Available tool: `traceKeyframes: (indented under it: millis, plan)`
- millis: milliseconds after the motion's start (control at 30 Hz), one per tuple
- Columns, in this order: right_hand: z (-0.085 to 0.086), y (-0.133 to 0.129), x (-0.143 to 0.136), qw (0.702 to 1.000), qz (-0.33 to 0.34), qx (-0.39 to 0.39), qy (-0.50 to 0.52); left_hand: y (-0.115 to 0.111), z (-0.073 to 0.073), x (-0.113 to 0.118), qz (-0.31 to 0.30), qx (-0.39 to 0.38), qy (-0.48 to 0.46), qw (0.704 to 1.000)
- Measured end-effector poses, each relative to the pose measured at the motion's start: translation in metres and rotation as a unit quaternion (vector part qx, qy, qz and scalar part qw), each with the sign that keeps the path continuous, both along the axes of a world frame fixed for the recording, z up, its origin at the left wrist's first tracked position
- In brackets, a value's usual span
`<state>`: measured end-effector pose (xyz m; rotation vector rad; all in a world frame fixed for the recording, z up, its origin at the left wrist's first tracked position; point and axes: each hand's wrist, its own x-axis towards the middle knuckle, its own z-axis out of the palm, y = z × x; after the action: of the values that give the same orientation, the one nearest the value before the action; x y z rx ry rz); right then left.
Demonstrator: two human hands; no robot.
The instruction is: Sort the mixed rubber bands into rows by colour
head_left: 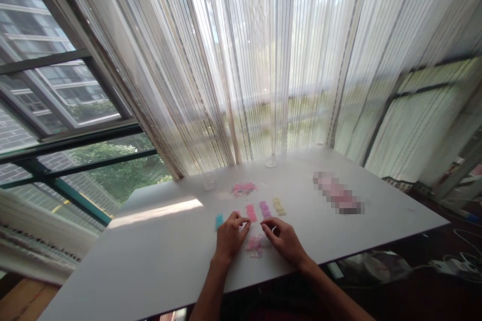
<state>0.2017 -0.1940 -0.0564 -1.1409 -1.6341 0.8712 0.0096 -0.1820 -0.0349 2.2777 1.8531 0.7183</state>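
Note:
My left hand rests over the white table with thumb and forefinger pinched together. Facing it, my right hand is also closed in a pinch, its fingertips a short gap away. Anything in either pinch is too small to make out. Just beyond the fingertips lie small pieces grouped by colour: a blue group, a bright pink group, a purple group and a yellow group. My left hand partly hides another pink group. Between my wrists spreads a loose pile of mixed pink and purple pieces.
Farther back on the white table is a heap of pink pieces. Clear containers stand near the back edge. A blurred-out pink object lies at the right. Sheer curtains hang behind the table; cables lie at lower right.

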Motion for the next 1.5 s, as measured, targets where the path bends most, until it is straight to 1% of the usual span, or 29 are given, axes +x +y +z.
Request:
traceKeyframes:
  millis: [133,367,533,667,733,800,933,1033,1133,1233,1300,1400,1500]
  plan:
    - [0.001,0.0,0.0,1.0,0.002,0.0,0.0,0.001,-0.001,0.002,0.007,-0.004,0.014,1.0]
    - [-0.001,0.001,0.001,1.0,0.001,0.004,-0.001,-0.001,-0.001,0.005,-0.005,0.006,0.017,1.0]
    - [0.0,-0.004,0.005,1.0,-0.01,0.006,0.001,-0.017,0.001,-0.001,-0.003,0.018,0.003,1.0]
    - [-0.001,-0.01,0.015,0.999,-0.007,0.019,-0.026,-0.035,-0.003,-0.01,-0.037,0.018,-0.045,0.998]
    - [-0.001,-0.011,0.02,0.999,-0.002,0.022,-0.044,-0.039,-0.006,-0.013,-0.044,0.01,-0.059,0.997]
    - [-0.001,-0.011,0.022,0.998,0.005,0.024,-0.057,-0.038,-0.007,-0.013,-0.035,0.006,-0.057,0.998]
    - [0.0,-0.009,0.018,0.997,0.02,0.027,-0.066,-0.023,-0.002,-0.005,-0.012,0.011,-0.033,0.999]
    - [-0.001,-0.009,0.017,0.997,0.026,0.028,-0.071,-0.018,0.003,0.002,-0.024,0.01,-0.032,0.999]
    - [-0.003,-0.01,0.02,0.994,0.041,0.036,-0.09,-0.026,0.004,0.004,-0.052,0.0,-0.041,0.998]
    - [-0.006,-0.012,0.023,0.99,0.058,0.047,-0.119,-0.04,0.0,0.003,-0.078,-0.019,-0.065,0.995]
    - [-0.007,-0.013,0.024,0.988,0.062,0.051,-0.13,-0.046,-0.004,0.002,-0.083,-0.026,-0.078,0.993]
    - [-0.009,-0.015,0.023,0.987,0.065,0.052,-0.137,-0.05,-0.01,0.002,-0.077,-0.025,-0.091,0.993]
    - [-0.009,-0.015,0.022,0.987,0.067,0.048,-0.14,-0.049,-0.012,0.005,-0.074,-0.023,-0.109,0.991]
